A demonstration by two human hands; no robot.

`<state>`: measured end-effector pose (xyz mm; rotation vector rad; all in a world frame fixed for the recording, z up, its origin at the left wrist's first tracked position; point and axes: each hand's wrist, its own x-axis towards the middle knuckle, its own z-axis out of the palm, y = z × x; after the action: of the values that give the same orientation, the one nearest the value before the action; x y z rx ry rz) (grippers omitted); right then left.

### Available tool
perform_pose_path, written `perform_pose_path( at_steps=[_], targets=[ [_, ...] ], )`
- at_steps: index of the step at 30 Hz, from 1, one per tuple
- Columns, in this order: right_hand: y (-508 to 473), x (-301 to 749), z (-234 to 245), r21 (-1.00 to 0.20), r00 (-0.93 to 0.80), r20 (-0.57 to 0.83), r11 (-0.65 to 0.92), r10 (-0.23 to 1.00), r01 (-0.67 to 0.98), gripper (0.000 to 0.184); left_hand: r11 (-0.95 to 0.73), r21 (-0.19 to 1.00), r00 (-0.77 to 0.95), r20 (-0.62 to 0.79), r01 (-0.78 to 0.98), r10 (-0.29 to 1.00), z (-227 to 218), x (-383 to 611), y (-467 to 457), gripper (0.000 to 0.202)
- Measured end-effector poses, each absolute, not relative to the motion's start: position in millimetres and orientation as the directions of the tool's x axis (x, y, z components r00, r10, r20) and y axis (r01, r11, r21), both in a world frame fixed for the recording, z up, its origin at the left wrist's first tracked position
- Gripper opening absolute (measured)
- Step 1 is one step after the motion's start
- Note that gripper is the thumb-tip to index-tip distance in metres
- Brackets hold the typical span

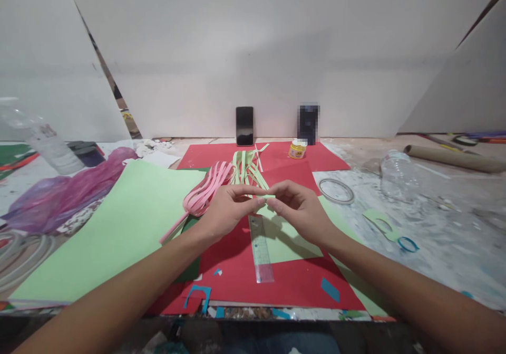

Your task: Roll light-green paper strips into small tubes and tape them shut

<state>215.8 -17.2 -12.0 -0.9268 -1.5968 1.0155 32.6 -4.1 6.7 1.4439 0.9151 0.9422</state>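
My left hand (228,205) and my right hand (297,206) meet above a red paper sheet (292,283). Both pinch the same thin light green paper strip (267,197), held level between the fingertips. Just beyond the hands lies a loose bunch of green strips (248,170), with a bundle of pink strips (205,189) to its left. A clear plastic ruler (260,247) lies on the red sheet under my hands, beside a light green sheet piece (290,243).
A large light green sheet (114,227) lies at left, with purple plastic (67,190) and a clear bottle (39,135) beyond. A tape roll (336,190), a glass jar (397,173), a yellow pot (297,149) and a cardboard tube (454,159) sit at right. A phone (244,125) leans on the wall.
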Motion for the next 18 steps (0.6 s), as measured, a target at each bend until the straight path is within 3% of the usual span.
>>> perform_pose_path(
  at_steps=[12,18],
  targets=[
    [-16.9,217.0,-13.7,-0.900,-0.187,0.397,0.421,0.899,0.111,0.016,-0.012,1.000,0.400,0.006,0.014,0.917,2.4,32.9,-1.7,0.030],
    [-18.4,215.5,-10.7,-0.931,-0.218,0.323,0.351,0.921,0.103,0.018,-0.044,0.999,0.383,0.036,0.010,0.923,5.3,33.2,-2.5,0.024]
  ],
)
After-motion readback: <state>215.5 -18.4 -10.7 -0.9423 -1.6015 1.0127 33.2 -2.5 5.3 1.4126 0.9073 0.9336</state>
